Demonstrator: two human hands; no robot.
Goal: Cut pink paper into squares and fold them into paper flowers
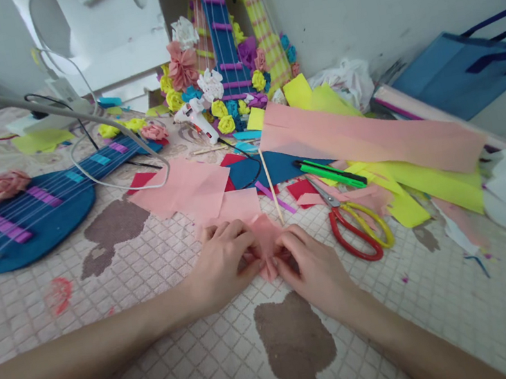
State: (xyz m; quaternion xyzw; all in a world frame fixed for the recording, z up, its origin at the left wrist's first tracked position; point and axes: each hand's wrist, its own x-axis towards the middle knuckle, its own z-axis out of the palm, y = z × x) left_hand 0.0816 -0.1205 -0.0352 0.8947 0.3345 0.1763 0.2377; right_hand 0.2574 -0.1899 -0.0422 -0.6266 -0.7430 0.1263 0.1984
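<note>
Between my two hands, just above the tablecloth, is a small gathered piece of pink crepe paper (pixel 266 239). The fingers of my left hand (pixel 225 256) pinch its left side. On the opposite side, my right hand (pixel 312 264) grips it between thumb and fingers. Its middle looks bunched, and the fingers partly hide it. Flat pink paper squares (pixel 184 188) lie just beyond my left hand. A thin wooden stick (pixel 271 186) points toward the paper from behind. Scissors (pixel 354 224) with one red and one yellow handle rest to the right of my right hand.
A blue paper guitar (pixel 37 218) with paper flowers lies at left, crossed by a white cable (pixel 73 113). Decorated guitars (pixel 227 44) lean at the back. A glue gun (pixel 196 121), green cutter (pixel 335 173), long pink strip (pixel 361 137) and yellow paper (pixel 442 179) lie beyond my hands.
</note>
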